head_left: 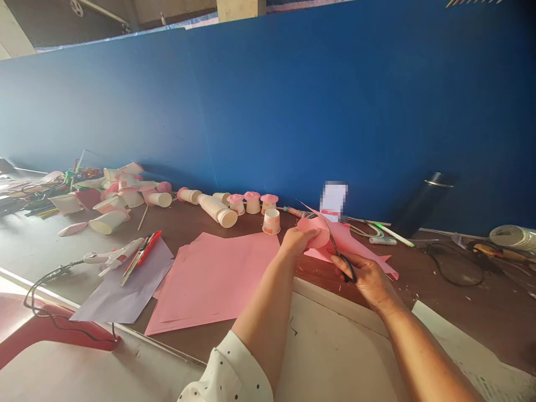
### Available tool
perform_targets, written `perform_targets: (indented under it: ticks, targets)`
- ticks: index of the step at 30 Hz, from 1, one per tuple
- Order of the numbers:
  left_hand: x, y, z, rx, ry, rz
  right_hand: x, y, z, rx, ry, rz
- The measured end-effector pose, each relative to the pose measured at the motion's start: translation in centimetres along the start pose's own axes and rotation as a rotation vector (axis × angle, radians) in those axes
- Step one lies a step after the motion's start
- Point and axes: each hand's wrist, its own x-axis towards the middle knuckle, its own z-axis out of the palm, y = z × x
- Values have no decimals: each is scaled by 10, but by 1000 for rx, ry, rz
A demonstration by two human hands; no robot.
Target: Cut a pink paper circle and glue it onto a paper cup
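Note:
My left hand (pixel 300 241) pinches a piece of pink paper (pixel 320 233), its thumb lying on top near a rounded cut edge. In my right hand (pixel 368 274) is a pair of scissors (pixel 347 267) with black handles, the fingers wrapped round the loops. The blades point up and away, against the edge of the pink paper. More of the same paper spreads to the right beneath the scissors. Just beyond my left hand stands an upright paper cup (pixel 271 222), with several cups topped by pink paper (pixel 252 202) behind it.
A stack of pink sheets (pixel 218 279) lies left of my arms. Further left, a red utility knife (pixel 141 257) and a glue gun (pixel 113 255) rest on a purple sheet (pixel 125 301). Nested cups (pixel 216 210) lie behind. A dark bottle (pixel 422 204) stands against the blue partition (pixel 293 100).

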Motion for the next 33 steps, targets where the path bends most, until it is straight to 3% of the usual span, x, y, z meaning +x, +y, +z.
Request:
perform_targets:
  ticks: [8,33]
  targets:
    - [1,0,0,-2,-2,10,-5,-11,0,-27,-30,-28]
    - [-10,10,-4,170,46,26,-3,-5,-4,-30,-43,-40]
